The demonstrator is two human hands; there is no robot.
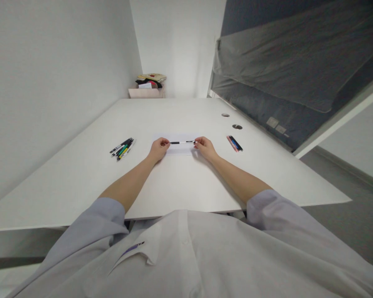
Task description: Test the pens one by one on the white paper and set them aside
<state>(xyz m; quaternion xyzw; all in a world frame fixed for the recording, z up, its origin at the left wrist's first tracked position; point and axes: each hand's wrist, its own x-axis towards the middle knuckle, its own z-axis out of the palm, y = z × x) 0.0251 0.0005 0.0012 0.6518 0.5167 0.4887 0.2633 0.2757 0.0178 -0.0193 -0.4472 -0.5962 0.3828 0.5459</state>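
A black and white pen [182,142] lies level between my two hands, above a sheet of white paper [178,152] on the white table [180,182]. The fingers of my left hand [158,149] are closed on its dark left end. At the other end, the clip side, my right hand [205,148] pinches the pen. To the left sits a loose pile of several pens [123,149], black, green, yellow and white. On the right, a few pens [234,143], pink, blue and black, lie side by side.
Two round metal-rimmed fittings [237,127] are set in the table at the right. A pale box [146,93] with cloth items stands past the far edge. A wall runs along the left, and a dark covered panel [267,74] along the right.
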